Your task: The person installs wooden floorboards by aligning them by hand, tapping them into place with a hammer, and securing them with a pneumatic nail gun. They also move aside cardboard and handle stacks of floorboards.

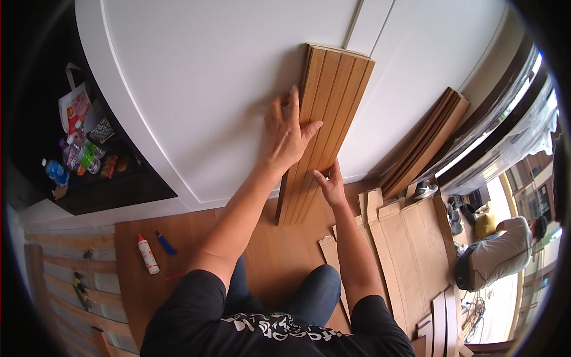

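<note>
A tall stack of brown wooden planks (333, 89), its front face marked with lengthwise grooves, stands upright against a white panelled wall. Its lower end rests on or near the wood floor. My left hand (289, 134) grips the left edge about midway up, thumb across the front and fingers along the side. Lower down, my right hand (330, 183) holds the right edge, thumb on the front face; its other fingers are mostly hidden behind the planks.
More planks (425, 143) lean at the right. Flattened cardboard (410, 238) covers the floor there. A glue bottle (148, 254) and a blue-handled tool (166, 243) lie left, near floor battens (89, 262). Bottles (89, 160) fill a dark niche. Another person (499, 253) crouches far right.
</note>
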{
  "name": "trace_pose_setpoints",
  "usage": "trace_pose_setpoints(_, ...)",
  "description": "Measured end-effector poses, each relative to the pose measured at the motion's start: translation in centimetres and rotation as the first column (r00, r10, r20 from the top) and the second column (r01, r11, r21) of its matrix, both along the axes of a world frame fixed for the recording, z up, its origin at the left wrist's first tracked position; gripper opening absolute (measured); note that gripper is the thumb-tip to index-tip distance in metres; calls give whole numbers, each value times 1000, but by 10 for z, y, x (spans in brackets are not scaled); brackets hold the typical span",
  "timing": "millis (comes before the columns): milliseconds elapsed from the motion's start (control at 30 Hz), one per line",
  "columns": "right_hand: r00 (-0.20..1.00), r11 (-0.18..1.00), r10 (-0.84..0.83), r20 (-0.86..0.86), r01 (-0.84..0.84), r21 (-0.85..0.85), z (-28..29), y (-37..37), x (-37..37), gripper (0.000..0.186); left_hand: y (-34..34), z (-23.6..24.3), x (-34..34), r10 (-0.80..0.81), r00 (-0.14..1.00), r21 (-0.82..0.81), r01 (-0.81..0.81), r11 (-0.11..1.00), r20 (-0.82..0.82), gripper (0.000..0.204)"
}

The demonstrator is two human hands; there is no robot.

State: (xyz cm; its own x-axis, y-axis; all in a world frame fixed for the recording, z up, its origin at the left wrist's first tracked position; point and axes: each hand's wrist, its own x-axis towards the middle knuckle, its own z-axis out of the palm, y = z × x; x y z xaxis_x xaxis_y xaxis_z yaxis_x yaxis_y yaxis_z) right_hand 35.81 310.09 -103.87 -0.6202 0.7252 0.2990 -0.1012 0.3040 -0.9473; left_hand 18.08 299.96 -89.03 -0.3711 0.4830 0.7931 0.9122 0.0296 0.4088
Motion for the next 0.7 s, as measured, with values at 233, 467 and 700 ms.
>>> trace_pose_setpoints(233,998,1000,-4,-56,2,-30,0,-19,-3,74,29,-30,0,-531,706,336,413,846,469,73)
trace_pose_setpoints(467,982,997,-80,-172,81,-3,-12,-62,29,71,-33,-18,51,-648,631,419,496,760,428,67)
trace_pose_setpoints(700,960,982,-188,-208,191,-9,-6,-151,43,65,-105,-8,51,-751,477,402,642,653,457,72)
